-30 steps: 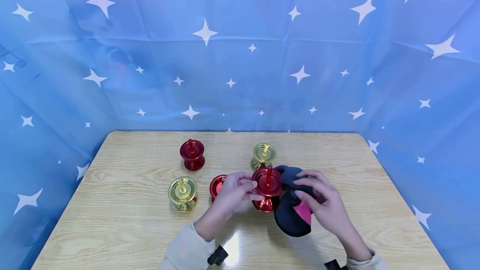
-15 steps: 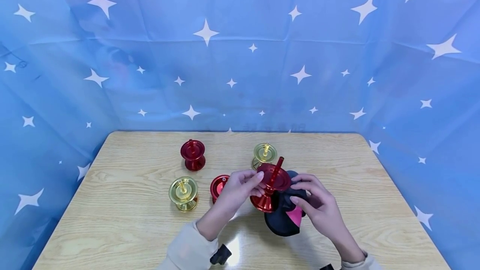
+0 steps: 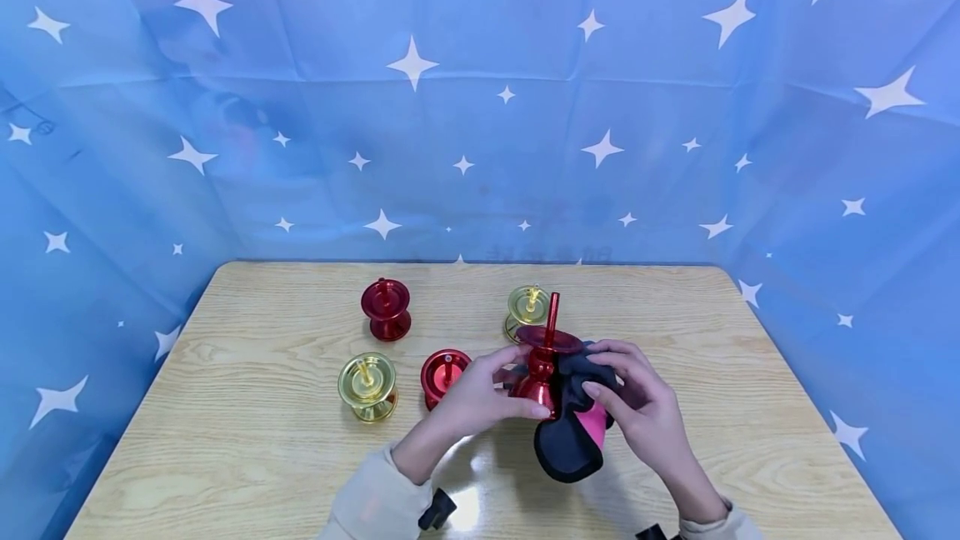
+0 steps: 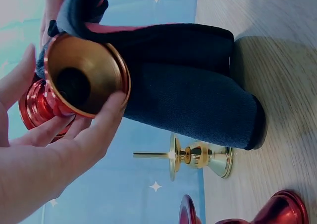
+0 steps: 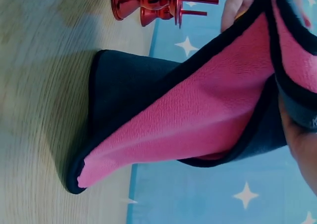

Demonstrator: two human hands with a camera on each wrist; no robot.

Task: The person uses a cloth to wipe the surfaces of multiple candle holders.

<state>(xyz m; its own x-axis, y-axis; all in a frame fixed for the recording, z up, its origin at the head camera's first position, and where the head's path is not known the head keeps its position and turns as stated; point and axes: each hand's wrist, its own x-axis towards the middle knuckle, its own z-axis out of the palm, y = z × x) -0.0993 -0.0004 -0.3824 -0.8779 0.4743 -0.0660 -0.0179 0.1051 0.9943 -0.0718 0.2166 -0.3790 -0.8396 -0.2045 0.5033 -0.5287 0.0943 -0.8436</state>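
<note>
Off the table, my left hand grips a shiny red candle holder, its thumb along the flared base. In the left wrist view the hollow, gold-coloured underside faces the camera. The red spike points up from the dish in the head view. My right hand holds a dark grey cleaning cloth with a pink inner side and black edging. This cloth is bunched against the candle holder's right side and hangs down. Part of the holder is hidden behind the cloth and fingers.
On the wooden table stand a red candle holder at the back left, a gold one at the front left, a red one beside my left wrist and another gold one behind the held one. A starry blue curtain hangs behind.
The held candle holder has tipped, so its dish now shows nearly edge-on. My left thumb has shifted from the dish down to the base. The right hand and cloth have come slightly left.
</note>
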